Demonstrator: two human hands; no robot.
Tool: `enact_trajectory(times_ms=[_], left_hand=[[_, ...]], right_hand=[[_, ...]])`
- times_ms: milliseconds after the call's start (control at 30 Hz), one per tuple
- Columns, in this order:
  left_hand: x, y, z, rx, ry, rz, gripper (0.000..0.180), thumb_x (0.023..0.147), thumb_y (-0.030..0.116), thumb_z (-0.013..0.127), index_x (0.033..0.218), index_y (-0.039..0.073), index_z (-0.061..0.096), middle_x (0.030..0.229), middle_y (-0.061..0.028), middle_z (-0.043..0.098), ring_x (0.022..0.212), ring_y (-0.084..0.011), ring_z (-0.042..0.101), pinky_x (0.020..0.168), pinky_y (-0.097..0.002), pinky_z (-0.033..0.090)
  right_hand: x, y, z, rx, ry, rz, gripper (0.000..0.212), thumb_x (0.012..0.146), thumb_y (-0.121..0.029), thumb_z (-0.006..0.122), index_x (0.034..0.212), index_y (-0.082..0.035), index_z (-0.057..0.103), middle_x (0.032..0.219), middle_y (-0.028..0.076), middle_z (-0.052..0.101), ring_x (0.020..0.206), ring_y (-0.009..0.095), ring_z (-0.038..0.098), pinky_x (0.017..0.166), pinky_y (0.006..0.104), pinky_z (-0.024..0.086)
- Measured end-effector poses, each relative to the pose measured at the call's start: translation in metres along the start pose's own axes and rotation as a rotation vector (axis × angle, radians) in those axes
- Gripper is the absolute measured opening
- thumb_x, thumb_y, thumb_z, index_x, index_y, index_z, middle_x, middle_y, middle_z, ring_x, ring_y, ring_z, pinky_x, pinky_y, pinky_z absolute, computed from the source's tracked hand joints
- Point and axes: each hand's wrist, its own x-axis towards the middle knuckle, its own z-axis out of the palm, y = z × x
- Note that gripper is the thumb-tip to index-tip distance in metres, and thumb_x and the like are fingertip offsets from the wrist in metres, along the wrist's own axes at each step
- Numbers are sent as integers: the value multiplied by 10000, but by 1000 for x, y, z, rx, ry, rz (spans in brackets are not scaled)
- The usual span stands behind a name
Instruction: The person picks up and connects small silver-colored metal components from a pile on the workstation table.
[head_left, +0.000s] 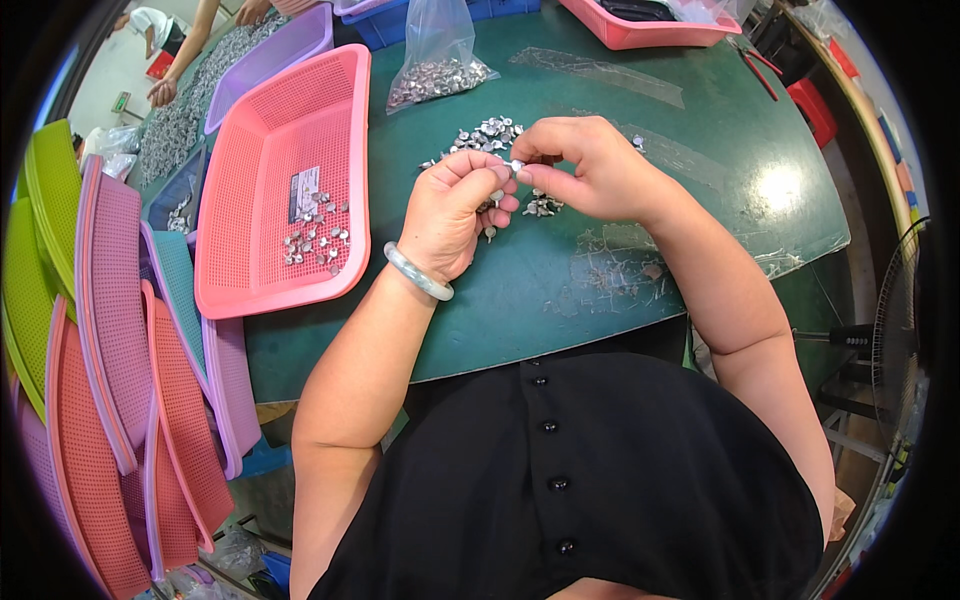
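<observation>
Over the green table my left hand (455, 205), with a pale bangle (418, 272) on the wrist, is closed. Its thumb and forefinger meet the fingertips of my right hand (595, 170) at a small silvery metal piece (516, 166) with a rounded head. The right hand is closed in a pinch on that piece. More such pieces (494, 200) show in the curled fingers of the left hand. Behind and between the hands lies a loose pile of metal pieces (490, 132), partly hidden by them. Several similar pieces (318, 235) and a printed label (303, 194) lie inside the pink perforated basket (357, 130) at left.
A clear plastic bag of metal pieces (438, 80) stands behind the pile. Stacked coloured baskets (115, 310) crowd the left side. A pink tray (650, 35) and a red-handled tool (762, 75) lie far right. Another person's arm (190, 60) reaches over heaped parts, upper left.
</observation>
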Motion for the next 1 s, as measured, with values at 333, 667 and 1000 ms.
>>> enact_trajectory(times_ms=[333, 667, 1000], left_hand=[[-1, 1, 2, -9, -14, 12, 55, 825, 80, 560, 841, 28, 562, 736, -53, 585, 606, -112, 553, 522, -219, 443], [-2, 1, 2, -1, -20, 22, 63, 824, 82, 565, 847, 23, 569, 737, -51, 586, 614, -110, 554, 524, -217, 442], [-2, -1, 3, 75, 5, 44, 52, 823, 84, 563, 832, 33, 566, 750, -38, 596, 598, -95, 550, 521, -205, 441]], right_hand=[[-1, 8, 4, 187, -48, 66, 131, 786, -50, 590, 911, -13, 601, 712, 65, 599, 597, 127, 524, 562, 256, 434], [0, 4, 2, 134, -37, 48, 123, 765, -60, 597, 881, -18, 603, 712, 71, 601, 579, 142, 535, 545, 256, 439], [-1, 3, 4, 107, -14, 33, 104, 745, -91, 620, 816, -21, 591, 667, 71, 591, 552, 143, 534, 520, 257, 434]])
